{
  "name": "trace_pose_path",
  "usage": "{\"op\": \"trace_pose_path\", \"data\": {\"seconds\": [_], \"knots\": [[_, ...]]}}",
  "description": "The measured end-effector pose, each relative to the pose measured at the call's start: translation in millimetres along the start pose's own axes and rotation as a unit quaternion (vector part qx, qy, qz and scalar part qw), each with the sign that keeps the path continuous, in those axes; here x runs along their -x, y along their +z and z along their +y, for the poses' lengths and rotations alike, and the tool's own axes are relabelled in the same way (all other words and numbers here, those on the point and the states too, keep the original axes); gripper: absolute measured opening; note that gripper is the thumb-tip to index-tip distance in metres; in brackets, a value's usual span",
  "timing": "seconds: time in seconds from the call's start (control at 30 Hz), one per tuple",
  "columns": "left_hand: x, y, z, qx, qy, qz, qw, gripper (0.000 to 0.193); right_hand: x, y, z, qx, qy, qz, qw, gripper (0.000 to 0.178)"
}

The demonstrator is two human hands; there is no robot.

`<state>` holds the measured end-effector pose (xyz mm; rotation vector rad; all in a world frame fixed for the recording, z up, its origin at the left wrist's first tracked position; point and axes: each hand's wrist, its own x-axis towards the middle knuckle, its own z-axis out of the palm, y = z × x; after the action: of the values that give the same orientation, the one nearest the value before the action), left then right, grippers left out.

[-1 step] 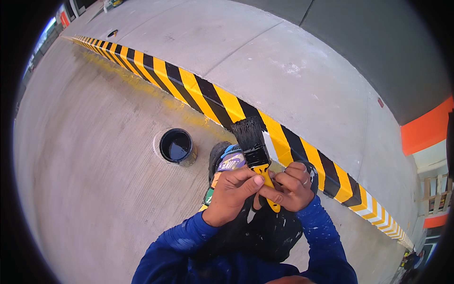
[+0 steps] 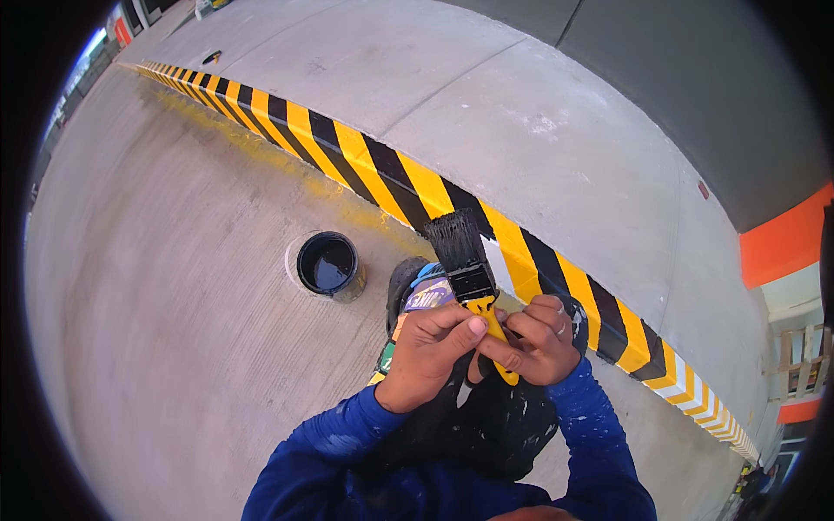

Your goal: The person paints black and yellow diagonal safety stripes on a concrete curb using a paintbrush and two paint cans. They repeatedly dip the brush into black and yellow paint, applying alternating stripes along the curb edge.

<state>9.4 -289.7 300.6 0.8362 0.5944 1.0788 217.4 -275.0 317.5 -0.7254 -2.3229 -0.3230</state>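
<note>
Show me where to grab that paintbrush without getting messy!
Probably best by the yellow handle of the paintbrush, coming from the end nearest the person's body. The wide bristles point away from the body and are coated in black paint, while the handle is narrow and mostly yellow. The left hand and right hand are both at the handle.

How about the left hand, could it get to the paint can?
Probably yes: the can stands open on the left with nothing over it. But the left hand grips the brush, so it might need to let go first.
</note>
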Motion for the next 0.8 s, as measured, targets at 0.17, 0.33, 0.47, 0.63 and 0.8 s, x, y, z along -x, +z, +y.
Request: {"op": "trace_pose_path", "data": {"seconds": [0.17, 0.33, 0.47, 0.63, 0.8], "knots": [[-15.8, -31.6, 22.7, 0.032, 0.243, 0.168, 0.955, 0.022, 2.1, 8.1, 9.5, -0.026, -0.003, -0.012, 1.0, 0.062], [9.2, -180.3, 33.4, -0.418, 0.154, 0.389, 0.806, 0.024, 13.9, 5.7, 18.1, -0.041, 0.084, -0.059, 0.994, 0.063], [45.3, -254.7, -4.2, -0.768, -0.005, 0.316, 0.557, 0.021, 18.5, 6.1, 20.8, -0.07, 0.14, -0.075, 0.985, 0.053], [28.2, -279.8, -48.6, -0.843, -0.126, 0.221, 0.474, 0.021, 24.9, -0.7, 28.9, -0.069, 0.196, -0.127, 0.97, 0.039], [13.1, -295.0, -62.8, -0.884, -0.159, 0.143, 0.415, 0.023, 31.5, -4.1, 31.4, -0.082, 0.218, -0.145, 0.962, 0.035]]}}
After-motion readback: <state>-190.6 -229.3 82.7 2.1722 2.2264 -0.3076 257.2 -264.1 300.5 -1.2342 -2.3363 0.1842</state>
